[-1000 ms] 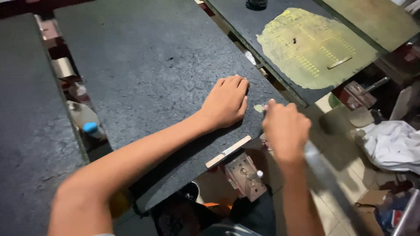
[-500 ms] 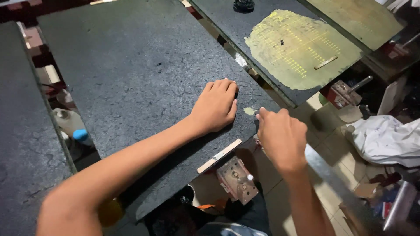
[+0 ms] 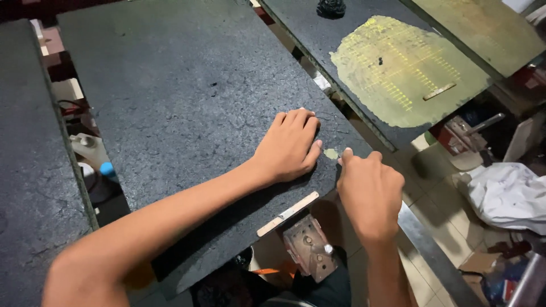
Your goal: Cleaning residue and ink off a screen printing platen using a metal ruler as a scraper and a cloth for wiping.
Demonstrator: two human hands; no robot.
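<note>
Pressing my left hand (image 3: 287, 146) flat, fingers together and gripping nothing, I pin down the wide dark grey textured board (image 3: 170, 91) near its right front corner. Just to the right of that hand, at the board's edge, sits a small pale yellow-green patch of residue (image 3: 331, 153), and my right hand (image 3: 369, 190) is curled into a loose fist with thumb and forefinger pinched together right beside it; whether they grip a small tool or a peeling flake, I cannot tell. I judge the step in hand to be picking or scraping this last spot off the board, with most of the surface already bare. The next move, as I see it, calls for a short, careful pull at the patch while the flat hand keeps the board from shifting. At the board's front edge, below my left wrist, lies a thin pale wooden strip (image 3: 287, 214), and under it a metal clamp bracket (image 3: 310, 247). Beyond the board's right edge stands a second dark board with a large yellow-green coated area (image 3: 398, 68).
</note>
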